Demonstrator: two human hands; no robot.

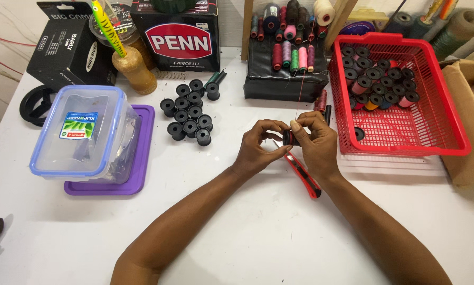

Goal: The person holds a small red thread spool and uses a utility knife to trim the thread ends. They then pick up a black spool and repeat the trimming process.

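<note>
**Bare arms, no sleeves**

Your two forearms enter from the 6 o'clock edge, uncovered from elbow to wrist: no sleeve or cuff shows. Your left hand (pixel 258 148) and right hand (pixel 316 145) are ungloved. The fingernails are short and plain, one pale nail showing at the 12 o'clock side.

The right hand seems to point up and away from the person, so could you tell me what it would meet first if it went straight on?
Probably the red and dark thread spools lying just beyond the right hand, then the black box. Depth is hard to judge.
</note>
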